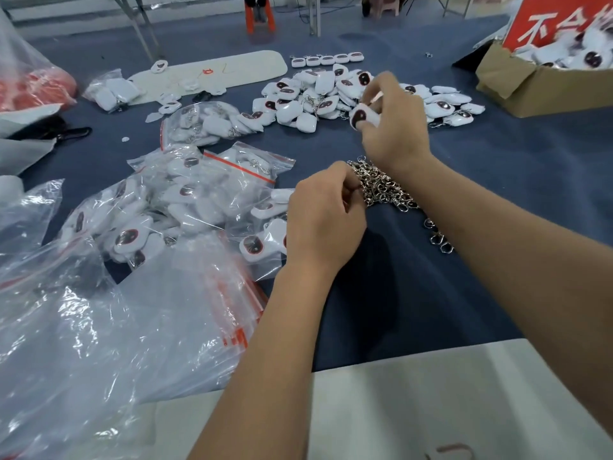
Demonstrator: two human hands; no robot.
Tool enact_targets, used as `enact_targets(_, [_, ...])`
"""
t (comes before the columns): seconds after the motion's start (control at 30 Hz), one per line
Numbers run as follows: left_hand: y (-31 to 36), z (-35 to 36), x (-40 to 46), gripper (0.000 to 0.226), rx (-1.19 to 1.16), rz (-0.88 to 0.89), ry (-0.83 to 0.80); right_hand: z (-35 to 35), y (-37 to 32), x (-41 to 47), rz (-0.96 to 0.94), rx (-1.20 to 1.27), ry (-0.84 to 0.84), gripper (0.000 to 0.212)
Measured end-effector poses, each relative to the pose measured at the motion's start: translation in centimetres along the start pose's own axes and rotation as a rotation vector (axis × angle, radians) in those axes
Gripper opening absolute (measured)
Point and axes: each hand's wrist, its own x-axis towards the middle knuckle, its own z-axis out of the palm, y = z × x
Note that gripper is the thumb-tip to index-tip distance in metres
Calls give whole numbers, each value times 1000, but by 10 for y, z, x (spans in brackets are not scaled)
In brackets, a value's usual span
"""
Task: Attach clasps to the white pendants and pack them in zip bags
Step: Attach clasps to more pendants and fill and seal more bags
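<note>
**Two bare forearms, nothing worn**

Both arms are bare from the bottom edge of the view up to the fingers; no sleeve or cuff shows on either one. The left hand (323, 215) has no ring, glove or tape on the parts that show, and the wrist just behind it carries no watch or band. The right hand (394, 127) is likewise bare, with an unadorned wrist behind it. The forearms are slim and smooth. Its fingers (381, 91) are blurred, so the nails cannot be made out.
</note>
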Motion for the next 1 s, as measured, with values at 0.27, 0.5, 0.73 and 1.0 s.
enact_targets(0.27, [4, -5, 3, 20, -184, -153, 192, -24, -17, -87, 383, 1003, 74, 15])
enact_targets(0.5, [5, -6, 2, 22, -79, -69, 57, -13, -6, -113, 398, 1163, -53, 17])
enact_targets(0.73, [4, -7, 2, 17, -102, -96, 53, -9, -1, -110, 411, 1180, -77, 17])
enact_targets(1.0, [2, -5, 3, 17, -100, -98, 42, -6, 1, -107, 410, 1170, -102, 20])
